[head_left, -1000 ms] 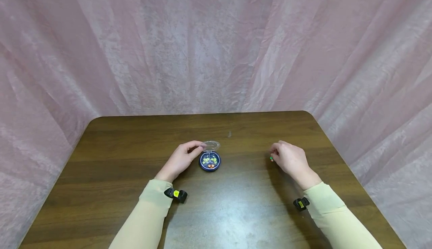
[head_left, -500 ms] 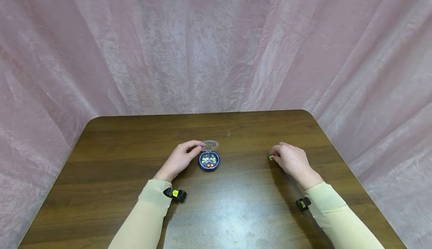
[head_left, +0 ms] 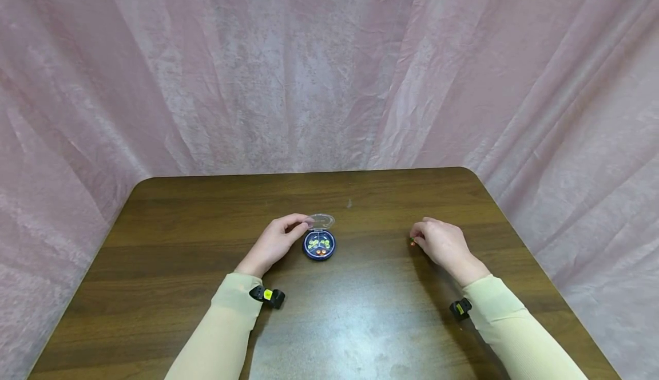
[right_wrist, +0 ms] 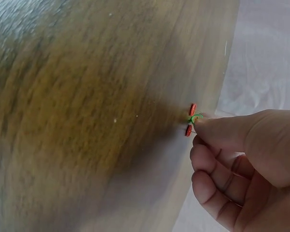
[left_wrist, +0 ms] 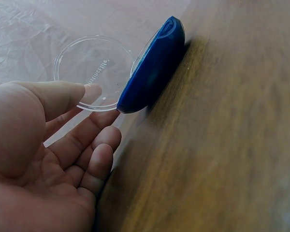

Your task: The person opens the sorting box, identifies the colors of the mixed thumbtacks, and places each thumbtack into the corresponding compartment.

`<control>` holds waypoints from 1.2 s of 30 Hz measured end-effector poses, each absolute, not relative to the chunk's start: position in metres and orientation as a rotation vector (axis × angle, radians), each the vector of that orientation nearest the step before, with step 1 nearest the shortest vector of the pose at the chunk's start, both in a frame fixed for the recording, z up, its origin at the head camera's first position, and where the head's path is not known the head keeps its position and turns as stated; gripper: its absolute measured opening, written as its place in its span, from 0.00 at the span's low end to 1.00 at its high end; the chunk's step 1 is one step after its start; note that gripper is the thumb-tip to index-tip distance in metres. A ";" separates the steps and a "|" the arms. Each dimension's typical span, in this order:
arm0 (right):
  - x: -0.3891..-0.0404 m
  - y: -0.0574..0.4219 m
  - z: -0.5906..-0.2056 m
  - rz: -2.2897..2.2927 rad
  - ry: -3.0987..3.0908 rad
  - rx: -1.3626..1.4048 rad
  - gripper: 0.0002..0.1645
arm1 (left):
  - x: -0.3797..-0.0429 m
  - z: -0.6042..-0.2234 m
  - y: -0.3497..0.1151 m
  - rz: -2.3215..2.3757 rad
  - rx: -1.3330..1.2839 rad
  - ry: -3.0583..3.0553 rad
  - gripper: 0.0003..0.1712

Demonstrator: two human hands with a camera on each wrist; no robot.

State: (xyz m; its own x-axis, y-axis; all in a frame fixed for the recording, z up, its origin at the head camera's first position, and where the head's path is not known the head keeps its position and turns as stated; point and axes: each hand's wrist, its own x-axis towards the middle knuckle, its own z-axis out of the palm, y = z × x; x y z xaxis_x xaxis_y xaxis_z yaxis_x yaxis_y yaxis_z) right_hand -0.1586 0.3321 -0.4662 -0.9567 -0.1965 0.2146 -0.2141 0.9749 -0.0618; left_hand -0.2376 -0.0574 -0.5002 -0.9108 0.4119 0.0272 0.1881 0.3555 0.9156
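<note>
A round blue case (head_left: 319, 258) stands on the table with its clear lid (head_left: 322, 221) raised. My left hand (head_left: 275, 244) pinches the lid's edge between thumb and fingers; in the left wrist view the lid (left_wrist: 97, 72) bears white lettering and the blue case (left_wrist: 157, 65) shows its side. Inside the case, divided into compartments, lie several green pieces (head_left: 326, 244) and a few orange-red pieces (head_left: 321, 252). Well to the right, my right hand (head_left: 443, 245) pinches a tiny red-and-green piece (right_wrist: 193, 109) at its fingertips, close to the tabletop. Its exact kind is too small to tell.
The brown wooden table (head_left: 206, 202) has rounded far corners. Pink velvety curtain (head_left: 309, 82) hangs behind it and along both sides. A small pale mark (head_left: 349, 203) lies beyond the case.
The tiny piece has turned in my right fingertips: first green showed in the head view, then green and red, now mostly red. My left hand, lid and case stay put.
</note>
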 end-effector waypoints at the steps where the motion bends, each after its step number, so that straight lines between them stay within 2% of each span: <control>1: -0.159 0.332 -0.466 0.124 -2.910 0.307 0.07 | -0.238 -0.501 -0.057 1.583 0.544 2.409 0.17; 8: -0.161 0.329 -0.468 0.127 -2.893 0.318 0.03 | -0.238 -0.502 -0.057 1.579 0.549 2.417 0.18; 20: -0.162 0.328 -0.463 0.109 -2.910 0.261 0.04 | -0.238 -0.502 -0.058 1.574 0.549 2.414 0.19; 29: -0.162 0.321 -0.461 0.104 -2.943 0.252 0.16 | -0.238 -0.501 -0.058 1.567 0.542 2.421 0.18; 36: -0.161 0.322 -0.462 0.097 -2.932 0.250 0.15 | -0.238 -0.500 -0.058 1.565 0.541 2.421 0.19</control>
